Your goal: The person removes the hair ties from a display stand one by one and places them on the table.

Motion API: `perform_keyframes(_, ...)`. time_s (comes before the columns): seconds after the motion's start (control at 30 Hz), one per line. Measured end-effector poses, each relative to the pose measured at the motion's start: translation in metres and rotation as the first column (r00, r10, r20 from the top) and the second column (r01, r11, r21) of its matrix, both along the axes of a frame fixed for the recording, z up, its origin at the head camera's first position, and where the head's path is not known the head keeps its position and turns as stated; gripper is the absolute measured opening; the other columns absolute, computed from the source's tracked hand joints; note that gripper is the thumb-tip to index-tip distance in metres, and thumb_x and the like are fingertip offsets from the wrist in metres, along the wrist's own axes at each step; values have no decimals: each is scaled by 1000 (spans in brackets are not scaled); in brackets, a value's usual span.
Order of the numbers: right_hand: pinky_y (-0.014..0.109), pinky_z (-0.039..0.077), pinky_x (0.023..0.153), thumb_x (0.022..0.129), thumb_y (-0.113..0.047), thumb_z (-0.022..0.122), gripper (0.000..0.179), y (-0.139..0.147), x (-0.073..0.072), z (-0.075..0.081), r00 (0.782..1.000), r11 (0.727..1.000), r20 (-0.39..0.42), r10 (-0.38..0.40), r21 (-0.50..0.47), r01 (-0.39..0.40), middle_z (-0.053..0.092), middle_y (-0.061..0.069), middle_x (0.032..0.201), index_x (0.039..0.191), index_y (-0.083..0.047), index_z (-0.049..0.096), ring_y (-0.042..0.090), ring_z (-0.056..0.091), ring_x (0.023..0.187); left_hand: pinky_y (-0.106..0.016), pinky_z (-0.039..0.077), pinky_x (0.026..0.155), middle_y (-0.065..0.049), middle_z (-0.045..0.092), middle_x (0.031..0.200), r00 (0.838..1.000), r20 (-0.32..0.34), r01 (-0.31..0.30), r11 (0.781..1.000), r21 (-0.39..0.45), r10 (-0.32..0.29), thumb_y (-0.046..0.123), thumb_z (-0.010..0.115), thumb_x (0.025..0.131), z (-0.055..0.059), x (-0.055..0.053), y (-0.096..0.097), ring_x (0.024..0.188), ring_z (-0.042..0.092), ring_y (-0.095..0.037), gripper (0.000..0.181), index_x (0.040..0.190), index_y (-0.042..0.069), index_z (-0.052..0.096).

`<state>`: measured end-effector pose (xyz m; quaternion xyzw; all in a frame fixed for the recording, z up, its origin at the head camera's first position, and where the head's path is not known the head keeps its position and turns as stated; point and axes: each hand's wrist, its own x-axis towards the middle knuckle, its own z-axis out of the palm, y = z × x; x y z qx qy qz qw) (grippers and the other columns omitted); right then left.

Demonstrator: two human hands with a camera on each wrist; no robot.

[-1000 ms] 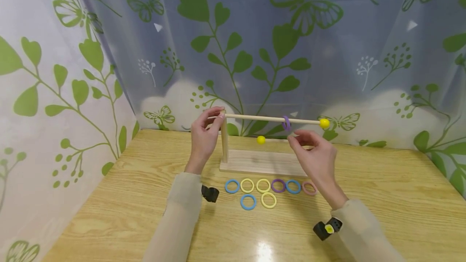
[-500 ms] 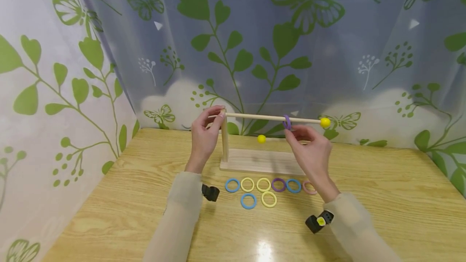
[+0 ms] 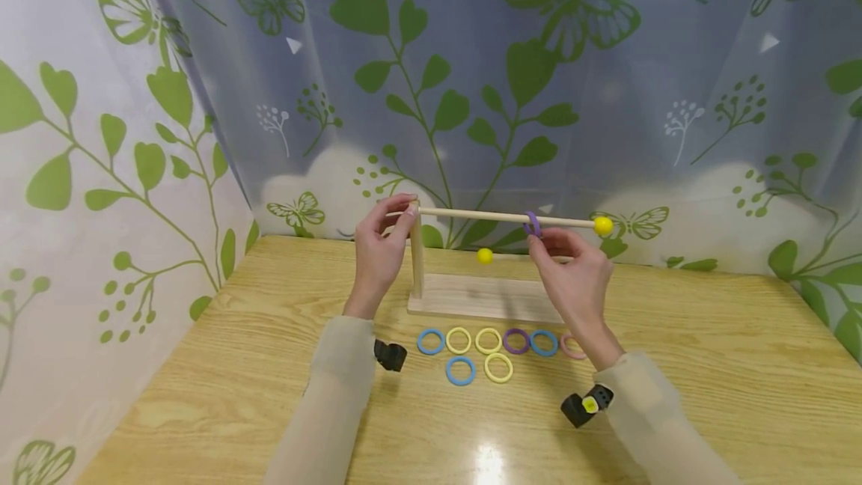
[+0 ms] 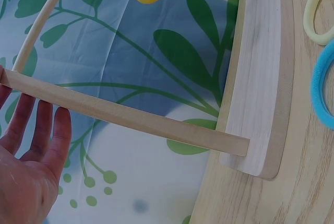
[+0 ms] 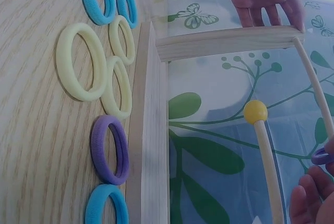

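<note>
A wooden stand [image 3: 485, 296] has an upright post [image 3: 417, 260] at its left and a rod [image 3: 471, 213] reaching right from the post's top to a yellow ball [image 3: 602, 226]. My left hand [image 3: 380, 245] pinches the top of that post, its fingers [image 4: 60, 135] showing beyond the wood in the left wrist view. Around the rod hangs a purple hair tie [image 3: 533, 224]. Thumb and fingers of my right hand [image 3: 575, 272] pinch its lower edge. In the right wrist view this tie [image 5: 322, 156] is partly hidden by the fingers.
Lower down, a second rod bears another yellow ball [image 3: 485, 255]. In front of the stand lie several hair ties, among them a blue one [image 3: 461, 383], a yellow one [image 3: 498, 381], a purple one [image 3: 516, 352] and a pink one [image 3: 564, 349]. A patterned curtain [image 3: 431, 163] hangs behind the table.
My right hand has moved left and slightly up, from just below the purple hair tie to pinching it. My left hand stays at the top of the post.
</note>
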<state>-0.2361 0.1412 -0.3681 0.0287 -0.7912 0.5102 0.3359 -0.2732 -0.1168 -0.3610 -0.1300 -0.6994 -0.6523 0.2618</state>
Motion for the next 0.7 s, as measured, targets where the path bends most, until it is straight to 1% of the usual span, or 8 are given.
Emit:
perform_keyframes(0.07, 8, 51, 58, 89, -22, 79, 15, 0, 0, 1, 1000, 1000, -2, -1, 1, 1, 79, 10, 86, 95, -8, 79, -11, 62, 68, -45, 60, 81, -13, 70, 113, 1000, 2, 3, 1000, -1, -3, 17, 65, 101, 0, 0, 0, 96, 68, -18, 22, 120, 11, 74)
perform_keyframes(0.2, 8, 51, 59, 89, -20, 78, 15, 1, -1, 2, 1000, 1000, -10, -4, -4, 4, 78, 10, 86, 95, -7, 79, -11, 62, 68, -34, 59, 78, -13, 70, 114, 1000, 4, 6, 1000, -2, -6, 18, 65, 101, 1, 0, 0, 97, 68, -20, 22, 120, 11, 74)
perform_keyframes(0.4, 8, 51, 58, 88, -18, 78, 13, 3, -1, 3, 1000, 1000, -23, -14, -9, 14, 78, 11, 85, 95, -7, 79, -10, 62, 68, -35, 59, 79, -14, 71, 113, 1000, 9, 1, 1000, 5, -1, 17, 65, 101, 1, -1, 0, 97, 68, -20, 21, 119, 11, 74)
perform_keyframes(0.6, 7, 51, 60, 88, -17, 79, 13, 8, -2, 5, 999, 1000, -44, -12, -9, 12, 78, 12, 86, 95, -6, 80, -11, 62, 68, -24, 58, 76, -15, 70, 114, 1000, 15, 11, 1000, 17, -11, 16, 65, 101, 1, 0, 0, 95, 67, -17, 21, 119, 10, 74)
perform_keyframes(0.7, 7, 50, 59, 88, -17, 80, 13, 11, -2, 5, 999, 1000, -44, -15, -11, 14, 78, 12, 86, 95, -6, 80, -11, 62, 68, -22, 57, 76, -15, 70, 114, 1000, 18, 13, 1000, 19, -13, 17, 65, 101, 1, 0, 0, 95, 66, -17, 21, 119, 10, 74)
